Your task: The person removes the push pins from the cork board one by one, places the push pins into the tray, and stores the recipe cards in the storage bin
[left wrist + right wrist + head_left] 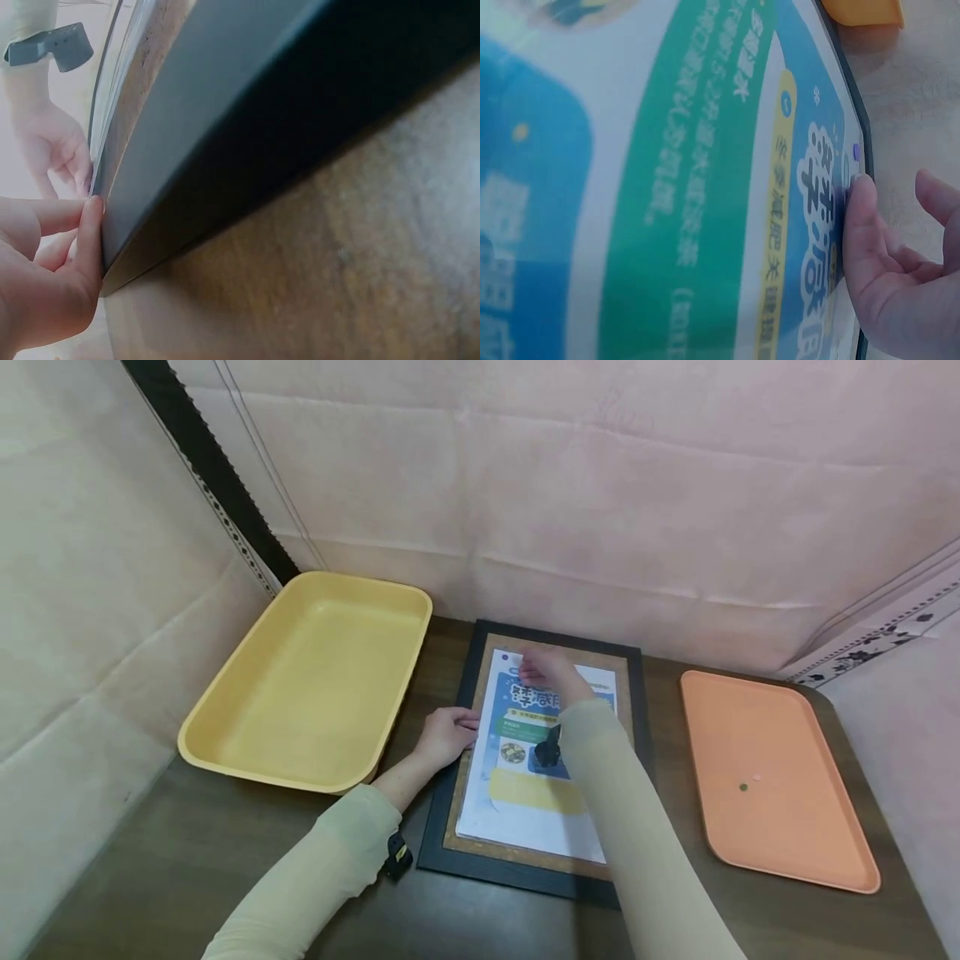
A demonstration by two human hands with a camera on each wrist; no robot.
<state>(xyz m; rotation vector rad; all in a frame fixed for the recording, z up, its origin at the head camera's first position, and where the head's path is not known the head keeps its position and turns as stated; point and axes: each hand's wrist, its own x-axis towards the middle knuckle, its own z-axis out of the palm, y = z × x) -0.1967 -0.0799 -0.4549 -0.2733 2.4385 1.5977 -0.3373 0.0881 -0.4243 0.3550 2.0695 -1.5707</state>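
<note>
Poster [525,768], head view: lying flat over a brown backing board [510,853] inside a black frame [441,810], on the table [187,860]. Yellow tray [307,685] is sitting to its left, orange tray [772,735] to its right. Long axis is running away from the person, far end leaning slightly right. Left hand [447,735] is resting at the left long side; right hand [553,670] is lying over the far end. So the poster is extending rightward from the left hand and back toward the person from the right; the right hand is the 1 sitting nearer the far short edge.

Left wrist view: 2 digits of the left hand are meeting at the tips beside the frame's edge; I'm not managing to tell whether they're pinching anything. Right hand is showing just beyond, fingers bent.

Right wrist view: right hand's digits are standing apart, 1 tip seemingly touching near the poster's far edge, nothing showing clamped between them. Printed face is spreading out to the left of that hand.
</note>
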